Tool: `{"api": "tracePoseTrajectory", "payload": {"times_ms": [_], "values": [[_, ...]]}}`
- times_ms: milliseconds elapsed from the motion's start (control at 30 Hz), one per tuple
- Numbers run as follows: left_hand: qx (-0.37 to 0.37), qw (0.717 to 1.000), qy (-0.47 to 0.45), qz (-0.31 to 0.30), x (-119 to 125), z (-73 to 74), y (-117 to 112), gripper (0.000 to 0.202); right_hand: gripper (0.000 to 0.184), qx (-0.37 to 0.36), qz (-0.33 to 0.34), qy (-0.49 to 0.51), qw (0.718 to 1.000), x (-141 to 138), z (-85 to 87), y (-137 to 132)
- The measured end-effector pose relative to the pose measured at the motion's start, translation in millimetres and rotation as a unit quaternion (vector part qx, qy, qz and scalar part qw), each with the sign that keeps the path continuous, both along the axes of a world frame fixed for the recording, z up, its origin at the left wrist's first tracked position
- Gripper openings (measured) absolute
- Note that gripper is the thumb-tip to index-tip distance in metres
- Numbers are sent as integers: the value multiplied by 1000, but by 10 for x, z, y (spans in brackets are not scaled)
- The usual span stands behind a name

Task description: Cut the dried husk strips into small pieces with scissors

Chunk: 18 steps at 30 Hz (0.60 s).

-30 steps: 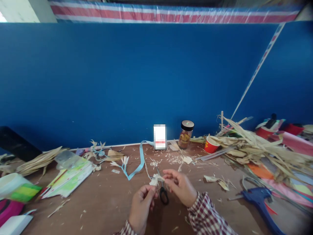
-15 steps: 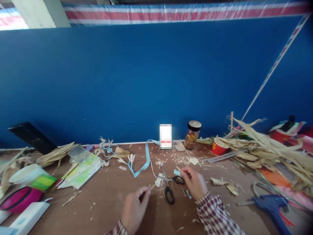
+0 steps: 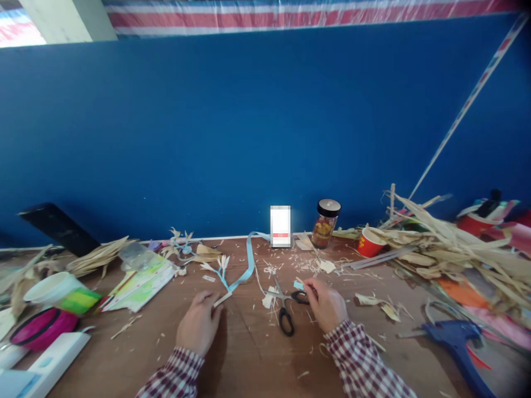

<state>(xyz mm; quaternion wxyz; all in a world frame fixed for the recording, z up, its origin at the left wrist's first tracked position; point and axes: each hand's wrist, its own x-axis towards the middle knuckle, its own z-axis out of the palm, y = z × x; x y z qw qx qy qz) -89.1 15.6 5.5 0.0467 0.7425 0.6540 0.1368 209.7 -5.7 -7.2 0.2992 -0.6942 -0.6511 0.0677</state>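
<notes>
My left hand (image 3: 198, 326) lies on the brown table (image 3: 244, 359) with its fingers curled round a thin pale strip (image 3: 222, 299) near the end of a light blue ribbon (image 3: 248, 267). My right hand (image 3: 327, 304) rests by the upper handle of black-handled scissors (image 3: 284, 307) and pinches a small light blue scrap (image 3: 298, 285). A small pale woven piece (image 3: 269, 298) lies just left of the scissor blades. Both sleeves are red-and-white check.
A jar with a black lid (image 3: 326, 223), a red paper cup (image 3: 369, 242) and a heap of dried husk strips (image 3: 440, 243) stand at the back right. A blue glue gun (image 3: 456, 338) lies front right. Papers (image 3: 139, 284), tape rolls (image 3: 39, 326) and a white cup (image 3: 50, 287) lie left.
My hands came apart. The left hand moved left with the thin strip to the ribbon's end. The right hand went to the scissors' handle and the blue scrap; the woven piece now lies on the table.
</notes>
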Motion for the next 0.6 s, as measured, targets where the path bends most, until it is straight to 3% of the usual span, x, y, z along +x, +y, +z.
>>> {"api": "tracePoseTrajectory", "payload": {"times_ms": [133, 233, 333, 467, 600], "values": [[12, 999, -37, -4, 292, 88, -41, 31, 22, 1, 0, -9, 1000, -26, 0, -1], [-48, 994, -41, -85, 650, 115, -80, 29, 22, 0, 1, -13, 1000, -36, -2, -4], [-71, 995, -29, -70, 919, 77, -56, 26, 21, 0, -1, -16, 1000, -35, 13, -10], [-89, 992, -63, -59, 989, -22, 87, 21, 20, -2, -2, -18, 1000, -28, 38, -13], [-157, 976, -133, -76, 929, -100, 249, 14, 20, -1, 4, -17, 1000, -28, 39, -14]]}}
